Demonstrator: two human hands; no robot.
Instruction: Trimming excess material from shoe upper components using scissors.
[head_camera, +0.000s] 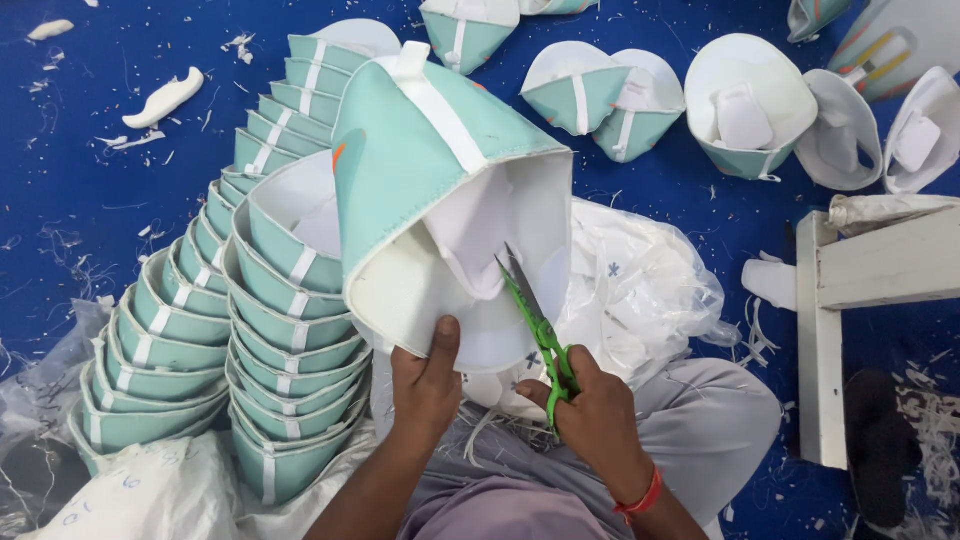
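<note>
My left hand (428, 380) grips the lower rim of a teal and white fabric shoe upper (420, 170), held up with its white lining facing me. My right hand (595, 410) holds green-handled scissors (540, 325), their blades reaching into the white lining near the rim. A red band circles my right wrist. Both hands work above my lap, which is covered by grey cloth.
Two long nested stacks of matching teal uppers (260, 340) lie to the left. More uppers (600, 95) are scattered on the blue floor (90, 200) at the top. A clear plastic bag (640, 290) sits behind the scissors. A white wooden frame (825, 340) stands at right. Trimmings and threads litter the floor.
</note>
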